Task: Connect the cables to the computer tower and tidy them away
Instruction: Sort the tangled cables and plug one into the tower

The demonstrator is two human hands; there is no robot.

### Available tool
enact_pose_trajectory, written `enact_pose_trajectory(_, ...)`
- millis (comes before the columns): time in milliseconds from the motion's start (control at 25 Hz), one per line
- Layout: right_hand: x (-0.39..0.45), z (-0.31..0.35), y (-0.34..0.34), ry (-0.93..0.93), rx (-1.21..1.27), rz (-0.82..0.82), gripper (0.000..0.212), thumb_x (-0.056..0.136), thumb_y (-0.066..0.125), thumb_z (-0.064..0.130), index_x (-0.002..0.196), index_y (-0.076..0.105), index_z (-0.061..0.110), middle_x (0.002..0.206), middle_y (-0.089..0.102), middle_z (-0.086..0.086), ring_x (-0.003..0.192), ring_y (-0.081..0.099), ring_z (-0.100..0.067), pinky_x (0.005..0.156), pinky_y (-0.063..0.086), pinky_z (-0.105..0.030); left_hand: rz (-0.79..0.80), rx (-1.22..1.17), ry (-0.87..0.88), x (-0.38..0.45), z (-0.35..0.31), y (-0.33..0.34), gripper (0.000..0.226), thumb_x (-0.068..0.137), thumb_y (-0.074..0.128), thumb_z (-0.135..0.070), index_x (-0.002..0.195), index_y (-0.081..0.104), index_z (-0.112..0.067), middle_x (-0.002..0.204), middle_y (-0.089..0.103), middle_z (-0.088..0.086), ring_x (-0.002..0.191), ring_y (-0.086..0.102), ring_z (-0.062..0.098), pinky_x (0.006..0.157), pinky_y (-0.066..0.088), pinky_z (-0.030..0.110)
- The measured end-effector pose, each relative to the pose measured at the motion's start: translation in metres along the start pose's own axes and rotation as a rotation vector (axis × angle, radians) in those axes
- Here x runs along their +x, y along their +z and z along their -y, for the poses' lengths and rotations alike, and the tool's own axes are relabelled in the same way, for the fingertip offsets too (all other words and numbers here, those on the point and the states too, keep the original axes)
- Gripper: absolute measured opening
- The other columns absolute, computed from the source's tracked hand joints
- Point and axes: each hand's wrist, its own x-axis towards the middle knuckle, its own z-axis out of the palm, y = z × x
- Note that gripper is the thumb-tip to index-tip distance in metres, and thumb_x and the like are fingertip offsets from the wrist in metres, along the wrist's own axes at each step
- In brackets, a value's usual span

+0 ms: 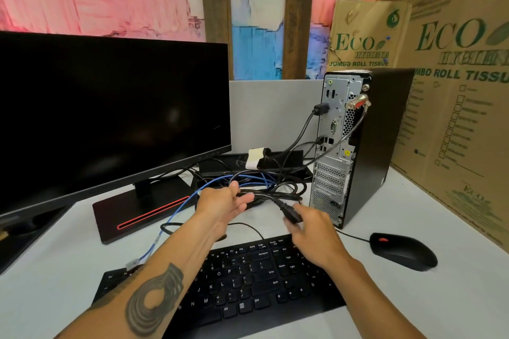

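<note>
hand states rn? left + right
Left hand: grip on the black cable bundle.
Right hand: grip on the black power plug.

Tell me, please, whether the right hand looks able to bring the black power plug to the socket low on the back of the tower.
Probably yes. The right hand holds the power plug just beside the tower, and nothing stands between it and the socket; the cable loops lie to the left.

An office storeroom desk: monitor (110, 118), keyboard (234, 283), grey partition (272, 113), stacked tissue cartons (462, 91).
</note>
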Motion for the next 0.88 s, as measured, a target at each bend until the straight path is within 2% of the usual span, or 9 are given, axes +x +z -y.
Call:
enact_pose_trajectory(80, 0.003, -0.004, -0.008, 0.03, 0.179, -0.027, 0.027, 0.095, 0.065, 0.007, 0.095, 0.074, 0.032, 0.09, 0.076, 0.009, 0.083, 0.07, -0.013, 0.078, 0.057, -0.037, 0.018, 0.011, -0.042, 0.002, 0.0, -0.004, 0.029, 0.106, 0.055, -0.003, 0.134, 0.056, 0.003, 0.128, 0.071, 0.01, 0.067, 0.079, 0.014, 0.056, 0.058, 0.022)
enact_pose_trajectory(200, -0.003, -0.009, -0.022, 0.051, 0.708, 0.176, 0.051, 0.083, 0.069, -0.005, 0.121, 0.071, 0.029, 0.104, 0.078, -0.004, 0.093, 0.075, -0.02, 0.089, 0.059, -0.039, 0.025, -0.005, -0.062, 0.004, 0.001, -0.002, 0.035, 0.104, 0.055, 0.001, 0.138, 0.051, 0.005, 0.138, 0.064, 0.011, 0.066, 0.078, 0.015, 0.052, 0.058, 0.021)
enact_pose_trajectory(280, -0.01, -0.01, -0.025, 0.056, 0.839, 0.227, 0.049, 0.075, 0.074, -0.004, 0.115, 0.075, 0.025, 0.109, 0.076, -0.01, 0.099, 0.074, -0.023, 0.088, 0.059, -0.035, -0.004, -0.01, -0.041, 0.004, 0.002, 0.002, 0.032, 0.104, 0.054, 0.001, 0.136, 0.052, 0.005, 0.138, 0.062, 0.015, 0.063, 0.078, 0.015, 0.05, 0.058, 0.02)
enact_pose_trajectory(440, -0.006, -0.012, -0.021, 0.18, 0.694, -0.111, 0.029, 0.079, 0.08, -0.004, 0.095, 0.079, 0.021, 0.097, 0.079, 0.0, 0.093, 0.075, -0.015, 0.083, 0.056, -0.026, -0.005, -0.026, -0.119, 0.0, 0.003, 0.008, 0.009, 0.105, 0.054, 0.0, 0.114, 0.055, 0.002, 0.129, 0.07, 0.017, 0.071, 0.08, 0.022, 0.057, 0.063, 0.027)
enact_pose_trajectory(520, -0.001, -0.016, -0.02, 0.251, 0.774, -0.255, 0.029, 0.081, 0.077, -0.006, 0.096, 0.079, 0.019, 0.092, 0.08, 0.001, 0.094, 0.076, -0.017, 0.086, 0.059, -0.032, 0.07, 0.24, -0.101, -0.007, 0.0, 0.007, 0.026, 0.105, 0.061, -0.014, 0.121, 0.053, 0.003, 0.104, 0.079, 0.018, 0.075, 0.08, 0.025, 0.065, 0.066, 0.032)
enact_pose_trajectory(600, 0.001, -0.019, -0.019, 0.296, 0.781, -0.353, 0.029, 0.081, 0.077, -0.006, 0.094, 0.08, 0.019, 0.09, 0.08, 0.002, 0.09, 0.076, -0.015, 0.088, 0.061, -0.036, 0.064, 1.005, 0.115, -0.019, -0.001, 0.007, 0.042, 0.1, 0.066, -0.042, 0.115, 0.059, -0.004, 0.087, 0.08, 0.009, 0.081, 0.079, 0.026, 0.073, 0.063, 0.035)
enact_pose_trajectory(680, 0.0, -0.022, -0.018, 0.315, 0.77, -0.413, 0.027, 0.08, 0.079, -0.004, 0.089, 0.082, 0.022, 0.089, 0.08, 0.002, 0.087, 0.077, -0.013, 0.09, 0.061, -0.038, -0.183, 1.636, 0.586, -0.028, 0.004, 0.012, 0.048, 0.097, 0.06, -0.058, 0.111, 0.058, -0.013, 0.097, 0.073, 0.003, 0.092, 0.072, 0.027, 0.069, 0.052, 0.034)
enact_pose_trajectory(760, -0.002, -0.025, -0.019, 0.326, 0.796, -0.447, 0.028, 0.079, 0.08, -0.005, 0.087, 0.082, 0.022, 0.089, 0.08, 0.001, 0.088, 0.077, -0.016, 0.091, 0.06, -0.039, -0.302, 1.699, 1.062, -0.034, 0.009, 0.02, 0.046, 0.096, 0.061, -0.056, 0.12, 0.059, -0.016, 0.109, 0.066, 0.003, 0.096, 0.063, 0.026, 0.066, 0.046, 0.034)
enact_pose_trajectory(880, -0.005, -0.031, -0.021, 0.305, 0.775, -0.422, 0.029, 0.076, 0.079, -0.011, 0.08, 0.082, 0.017, 0.089, 0.08, 0.002, 0.087, 0.076, -0.013, 0.091, 0.059, -0.034, -0.303, 1.466, 1.566, -0.025, 0.023, 0.025, 0.044, 0.093, 0.066, -0.046, 0.125, 0.061, -0.016, 0.124, 0.053, 0.009, 0.096, 0.051, 0.029, 0.071, 0.042, 0.04)
